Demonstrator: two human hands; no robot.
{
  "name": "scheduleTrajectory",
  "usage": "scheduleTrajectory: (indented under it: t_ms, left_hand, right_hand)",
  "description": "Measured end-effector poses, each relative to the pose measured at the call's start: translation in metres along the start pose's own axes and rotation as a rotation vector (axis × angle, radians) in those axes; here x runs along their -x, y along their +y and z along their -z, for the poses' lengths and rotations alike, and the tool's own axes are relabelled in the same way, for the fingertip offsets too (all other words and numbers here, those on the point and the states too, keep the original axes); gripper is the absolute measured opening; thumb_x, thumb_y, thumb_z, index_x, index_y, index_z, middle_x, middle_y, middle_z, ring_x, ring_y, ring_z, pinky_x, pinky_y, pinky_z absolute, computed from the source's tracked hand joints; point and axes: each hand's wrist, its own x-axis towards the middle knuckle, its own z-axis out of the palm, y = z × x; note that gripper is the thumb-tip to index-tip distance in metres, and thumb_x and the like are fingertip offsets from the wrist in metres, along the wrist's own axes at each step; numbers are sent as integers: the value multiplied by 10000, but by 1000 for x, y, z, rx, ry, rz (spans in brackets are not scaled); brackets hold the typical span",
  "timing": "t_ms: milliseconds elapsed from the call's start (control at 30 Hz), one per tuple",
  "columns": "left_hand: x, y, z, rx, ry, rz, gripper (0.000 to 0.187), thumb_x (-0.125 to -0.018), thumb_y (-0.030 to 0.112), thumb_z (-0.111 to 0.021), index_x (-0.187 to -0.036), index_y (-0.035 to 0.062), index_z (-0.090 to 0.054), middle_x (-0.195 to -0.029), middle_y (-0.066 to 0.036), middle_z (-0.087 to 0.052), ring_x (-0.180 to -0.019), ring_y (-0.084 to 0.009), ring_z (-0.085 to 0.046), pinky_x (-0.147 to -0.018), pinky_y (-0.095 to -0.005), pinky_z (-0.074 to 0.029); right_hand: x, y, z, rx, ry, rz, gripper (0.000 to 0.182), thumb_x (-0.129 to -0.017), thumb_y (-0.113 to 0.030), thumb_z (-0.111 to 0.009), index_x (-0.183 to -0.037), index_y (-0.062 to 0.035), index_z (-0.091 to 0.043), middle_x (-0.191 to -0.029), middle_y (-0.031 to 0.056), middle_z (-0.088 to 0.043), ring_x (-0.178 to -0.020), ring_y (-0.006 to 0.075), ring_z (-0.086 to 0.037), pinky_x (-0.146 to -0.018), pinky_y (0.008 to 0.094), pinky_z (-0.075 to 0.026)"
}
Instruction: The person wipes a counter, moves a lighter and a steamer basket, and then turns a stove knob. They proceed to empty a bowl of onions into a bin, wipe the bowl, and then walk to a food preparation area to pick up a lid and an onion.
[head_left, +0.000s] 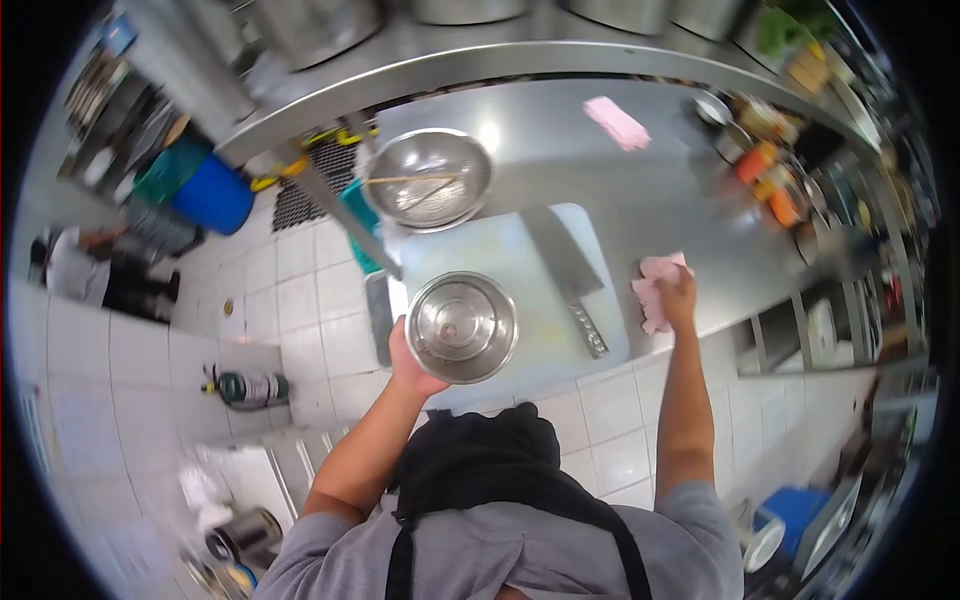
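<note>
My left hand [412, 366] holds a round steel bowl [462, 327] by its left side, above the near left part of a white cutting board [490, 260]. The inside of the bowl faces the camera, with a small reddish spot at its bottom. My right hand [678, 298] grips a crumpled pink cloth [654, 290] on the steel counter, right of the board. A broad cleaver [562, 255] lies on the board between my hands, its patterned metal handle toward me.
A large steel bowl [430, 180] with thin sticks in it stands behind the board. A folded pink cloth [617, 124] lies farther back on the steel counter [550, 120]. Bottles and containers [765, 175] line the right side. Another person [85, 265] is at the far left.
</note>
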Motion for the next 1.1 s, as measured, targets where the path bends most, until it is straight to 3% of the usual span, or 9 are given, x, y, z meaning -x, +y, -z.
scheduleTrajectory:
  t_ms: [167, 300, 533, 600, 667, 733, 867, 1000, 1100]
  left_hand:
    - [20, 3, -8, -77, -129, -211, 786, -800, 339, -405, -1527, 81, -249, -1461, -178, -427, -1289, -375, -479, -1062, -539, -407]
    - [28, 6, -11, -330, -85, -369, 870, -712, 331, -471, -1518, 70, -273, -1449, -160, -434, -1323, -342, -441, -1133, -465, -320]
    - [52, 44, 5, -592, -26, -350, 790, -769, 348, -629, -1455, 67, -356, -1346, -155, -496, -1252, -316, -498, -1089, -407, -379]
    - [59, 77, 13, -514, -89, -287, 772, -777, 334, -702, -1433, 79, -386, -1312, -142, -514, -1210, -311, -529, -1057, -394, -411]
    - [67, 118, 16, -519, -47, -162, 707, -799, 307, -673, -1419, 81, -418, -1298, -141, -525, -1185, -293, -546, -1040, -385, -427]
    - [70, 153, 27, -582, -36, -94, 625, -827, 285, -657, -1398, 111, -471, -1281, -137, -549, -1165, -278, -562, -1019, -384, -445]
    - [78, 196, 41, -835, 238, -25, 529, -898, 318, -563, -1384, 121, -491, -1338, -159, -536, -1216, -304, -540, -1060, -446, -408]
    - [91, 244, 79, -189, 126, -38, 561, -965, 447, -400, -1425, 129, -452, -1413, -161, -506, -1293, -340, -494, -1107, -512, -350]
    - [92, 248, 84, -256, 64, -100, 594, -961, 435, -424, -1467, 127, -390, -1411, -168, -503, -1293, -332, -490, -1108, -496, -353]
  right_hand:
    - [53, -212, 15, -979, -96, -160, 428, -836, -33, -626, -1248, -5, -513, -1164, 106, -599, -1029, 170, -589, -889, 314, -493]
    - [154, -293, -63, -692, -67, 255, 592, -790, -38, -725, -1302, -21, -429, -1186, 76, -521, -1111, 188, -534, -964, 349, -448]
    - [218, -359, -178, -1003, -499, -320, 458, -818, 46, -580, -1256, 38, -447, -1106, 147, -570, -1041, 209, -585, -887, 311, -499]
    - [209, -389, -187, -631, -979, -245, 457, -763, 75, -581, -1211, 22, -508, -1004, 133, -619, -1019, 217, -608, -858, 339, -510]
    - [214, -382, -232, -599, -869, 139, 379, -726, -16, -641, -1100, -17, -583, -929, 142, -655, -921, 258, -653, -783, 379, -527]
    - [206, -389, -255, 77, -914, 935, 350, -712, -164, -678, -1037, -49, -613, -978, 169, -663, -889, 330, -655, -765, 426, -529]
    - [190, -428, -292, 407, -1161, 939, 336, -700, -151, -642, -1030, -86, -632, -1019, 161, -645, -968, 342, -626, -793, 442, -508]
    - [186, -464, -280, -406, -555, 651, 325, -716, -7, -562, -1038, -48, -587, -1039, 152, -609, -976, 403, -581, -856, 459, -487]
    - [195, -470, -304, -183, -550, 1039, 316, -710, -57, -621, -1025, -86, -620, -1045, 119, -612, -939, 341, -596, -863, 421, -496]
